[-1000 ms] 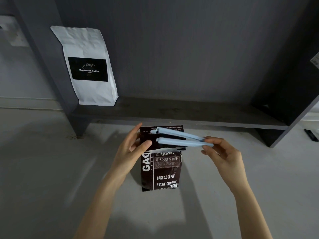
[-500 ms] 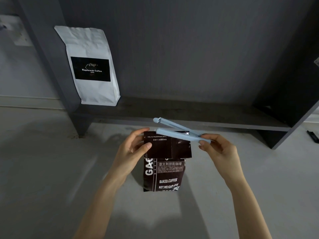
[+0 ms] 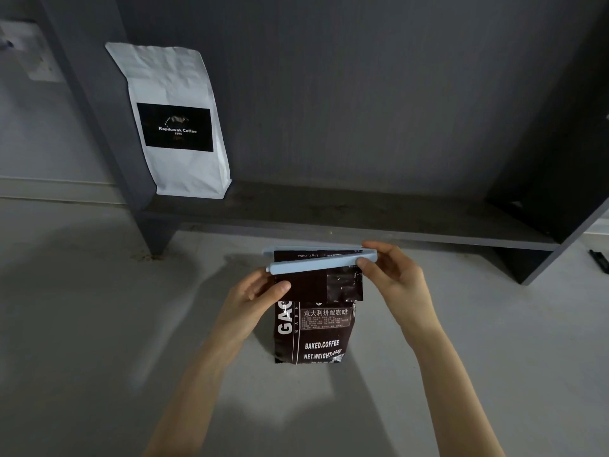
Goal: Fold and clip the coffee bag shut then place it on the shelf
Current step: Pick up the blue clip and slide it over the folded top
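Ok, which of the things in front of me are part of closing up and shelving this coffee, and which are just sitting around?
Part of the job:
- dark brown foil coffee bag, top folded over
- long pale blue plastic bag clip, open across the fold
- dark grey wooden shelf
- left hand, right hand

Just lying about:
- white paper coffee bag with black label, standing on the shelf
- small black object on the floor

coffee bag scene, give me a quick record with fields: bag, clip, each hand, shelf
bag: dark coffee bag, upright, top flap folded down over its front
clip: light blue clip, straddling the fold, arms not fully closed
left hand: left hand pinches the bag's left edge at the fold
right hand: right hand grips the clip's right end
shelf: dark shelf behind, with a white coffee bag standing at its left end
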The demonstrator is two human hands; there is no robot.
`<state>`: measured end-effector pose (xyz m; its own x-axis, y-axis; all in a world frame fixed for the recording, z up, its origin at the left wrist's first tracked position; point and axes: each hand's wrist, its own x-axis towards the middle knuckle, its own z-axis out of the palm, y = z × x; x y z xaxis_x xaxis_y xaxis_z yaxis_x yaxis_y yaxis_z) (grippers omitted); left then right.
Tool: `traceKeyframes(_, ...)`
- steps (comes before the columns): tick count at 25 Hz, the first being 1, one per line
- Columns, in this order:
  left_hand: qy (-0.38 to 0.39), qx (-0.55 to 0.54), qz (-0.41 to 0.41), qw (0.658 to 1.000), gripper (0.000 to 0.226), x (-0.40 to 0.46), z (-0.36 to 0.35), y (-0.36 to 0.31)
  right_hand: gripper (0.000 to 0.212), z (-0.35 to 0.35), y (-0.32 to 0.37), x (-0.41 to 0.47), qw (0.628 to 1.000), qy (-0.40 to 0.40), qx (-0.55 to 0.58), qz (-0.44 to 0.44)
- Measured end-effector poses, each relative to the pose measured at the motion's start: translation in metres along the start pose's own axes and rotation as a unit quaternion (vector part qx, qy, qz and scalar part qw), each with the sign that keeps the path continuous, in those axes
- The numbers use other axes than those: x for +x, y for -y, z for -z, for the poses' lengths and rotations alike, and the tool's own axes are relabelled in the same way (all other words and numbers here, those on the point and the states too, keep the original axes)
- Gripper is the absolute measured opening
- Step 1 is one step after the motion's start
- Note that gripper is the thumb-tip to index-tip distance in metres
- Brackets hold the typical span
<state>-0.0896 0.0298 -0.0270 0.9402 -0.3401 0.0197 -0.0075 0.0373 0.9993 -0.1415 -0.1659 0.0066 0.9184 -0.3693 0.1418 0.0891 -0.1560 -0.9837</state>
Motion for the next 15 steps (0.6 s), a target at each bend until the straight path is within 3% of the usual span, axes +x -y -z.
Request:
traceKeyframes(7, -0.007, 0.0, -0.012, 1.0, 0.022, 0.0, -0.002, 0.0, 0.018, -0.007, -0.004, -0.007, 0.996, -0.02, 0.081, -0.011)
traceKeyframes(15, -0.043, -0.008, -0.003, 0.999, 0.024, -0.001, -0.004, 0.001, 0.016, -0.016, -0.006, -0.009, 0.994, -0.03, 0.099, -0.017)
